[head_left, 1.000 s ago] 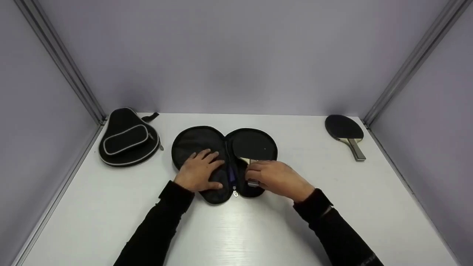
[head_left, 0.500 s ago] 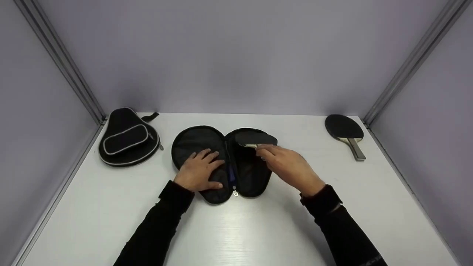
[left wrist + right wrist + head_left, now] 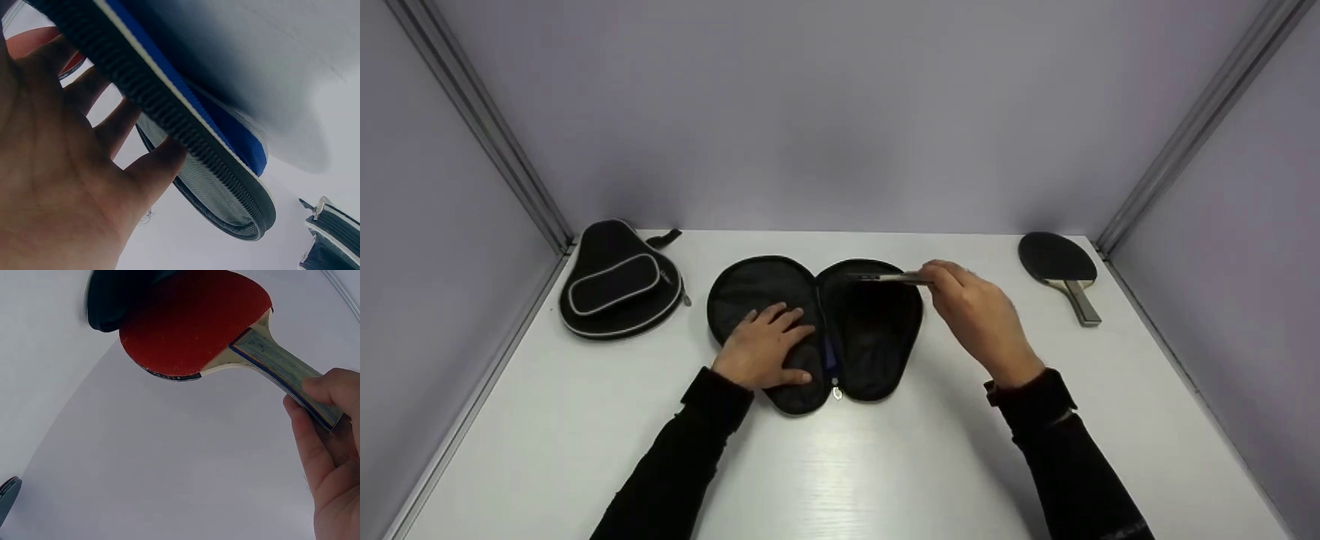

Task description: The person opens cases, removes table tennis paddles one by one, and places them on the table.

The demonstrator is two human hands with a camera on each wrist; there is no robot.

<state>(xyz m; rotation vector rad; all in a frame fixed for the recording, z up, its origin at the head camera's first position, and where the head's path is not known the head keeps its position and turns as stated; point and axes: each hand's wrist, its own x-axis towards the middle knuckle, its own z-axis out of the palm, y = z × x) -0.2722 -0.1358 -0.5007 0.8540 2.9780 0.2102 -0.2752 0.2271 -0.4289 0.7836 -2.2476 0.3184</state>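
An unzipped black paddle case lies spread in two halves on the white table. My left hand rests on its left half, fingers spread; the left wrist view shows the zippered rim across the fingers. Above the right half, my right hand grips a table tennis paddle by the end of its handle. In the right wrist view the thumb lies on the handle's face and the fingers are behind. The paddle's red rubber shows there, while the head view sees it nearly edge-on.
A second paddle, black side up, lies at the back right of the table. At the back left sits a closed black case with light piping and a small pocket. Grey panels wall the table at the back and sides.
My right hand has lifted the paddle up out of the case's right half and moved up and right, tipping it edge-on. My left hand has stayed in place.
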